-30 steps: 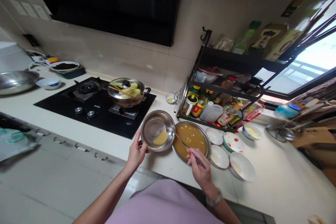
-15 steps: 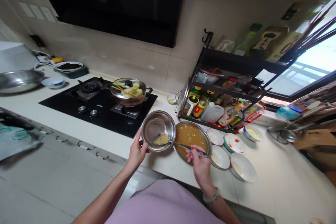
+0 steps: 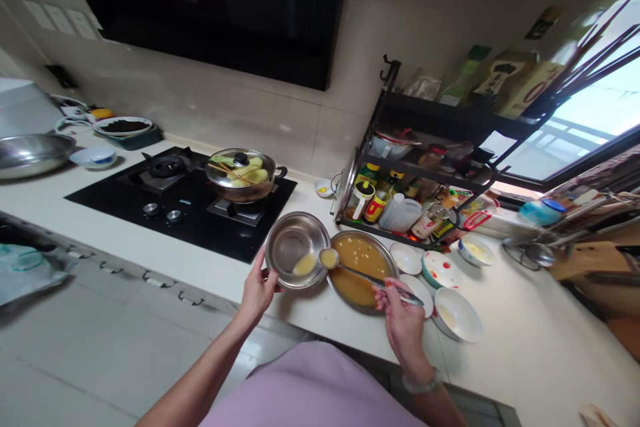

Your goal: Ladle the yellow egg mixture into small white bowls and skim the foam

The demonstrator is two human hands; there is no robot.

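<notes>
My left hand (image 3: 259,285) grips the rim of a steel bowl (image 3: 290,245), tilted so a little yellowish liquid (image 3: 305,264) pools at its lower right. In my right hand (image 3: 397,310) is the handle of a ladle (image 3: 329,258). Its scoop, with yellowish liquid in it, sits at the steel bowl's right rim, over the edge of a wide metal basin (image 3: 396,260). Brown liquid (image 3: 363,260) with small pale bits fills that basin, which stands on the counter beside the bowl.
Several bowls, among them a white one (image 3: 465,320), stand right of the basin. A lidded pot (image 3: 241,177) sits on the black gas stove (image 3: 200,230). Behind the bowls rises a black rack (image 3: 453,117) of bottles. A steel pan (image 3: 35,157) lies far left.
My right hand has moved right, taking the ladle's scoop out of the steel bowl to its right rim. My left hand keeps hold of the bowl.
</notes>
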